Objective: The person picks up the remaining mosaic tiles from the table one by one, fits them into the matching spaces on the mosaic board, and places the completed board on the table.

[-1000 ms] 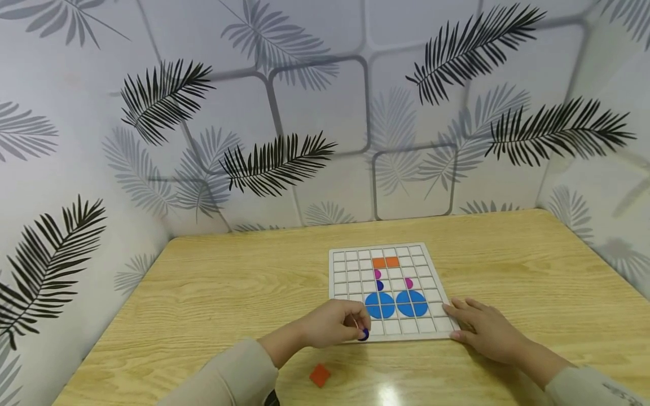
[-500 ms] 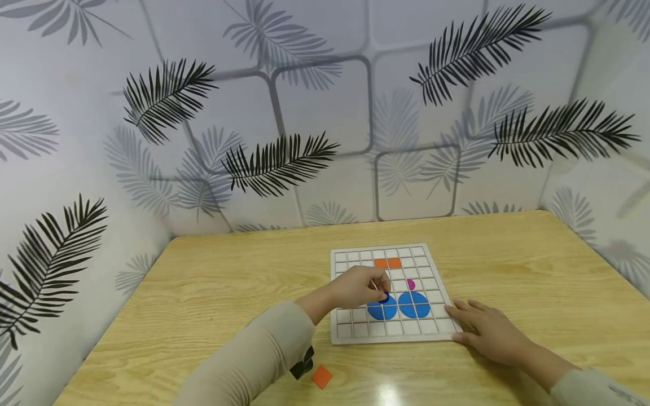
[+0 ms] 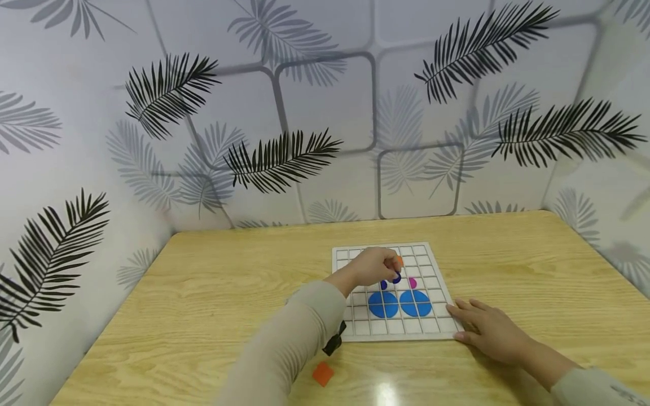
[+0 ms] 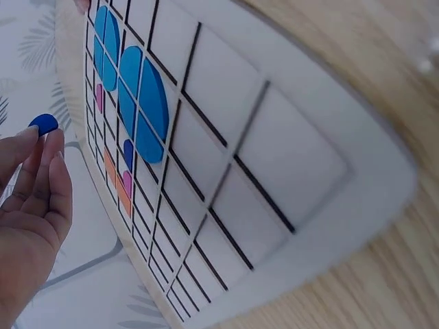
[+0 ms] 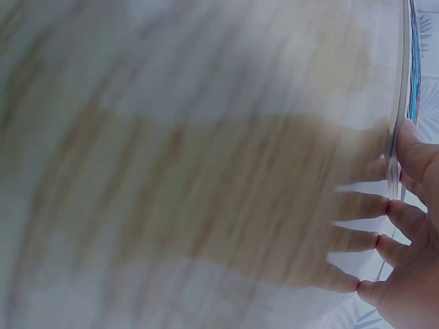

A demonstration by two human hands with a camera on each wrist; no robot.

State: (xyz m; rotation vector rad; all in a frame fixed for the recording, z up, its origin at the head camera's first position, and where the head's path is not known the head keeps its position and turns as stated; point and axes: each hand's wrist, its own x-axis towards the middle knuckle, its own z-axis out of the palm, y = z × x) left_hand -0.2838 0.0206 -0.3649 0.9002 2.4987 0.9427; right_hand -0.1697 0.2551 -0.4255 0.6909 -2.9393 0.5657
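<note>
My left hand [image 3: 373, 267] pinches a small dark blue piece with a rounded edge [image 4: 44, 124] between thumb and fingertips, over the upper middle of a white grid board [image 3: 365, 328]. Below it on the board are two large blue discs, a left one [image 3: 383, 304] and a right one [image 3: 415, 303], each split by grid lines. A dark blue half-disc [image 3: 383, 285] and a magenta half-disc [image 3: 412, 283] sit above them. Orange squares [image 4: 118, 184] and a second magenta half-disc [image 4: 127, 181] show in the left wrist view. My right hand [image 3: 490, 332] rests with extended fingers at the board's right edge.
A loose orange square [image 3: 323, 374] lies on the wooden table [image 3: 228, 293] in front of the board. A black strap-like device [image 3: 334, 339] is at the left wrist. Behind the table stands a leaf-patterned wall [image 3: 325, 113].
My left hand has carried the dark blue piece from the board's front left edge up and rightward over the upper middle. My right hand has stayed at the board's right edge.
</note>
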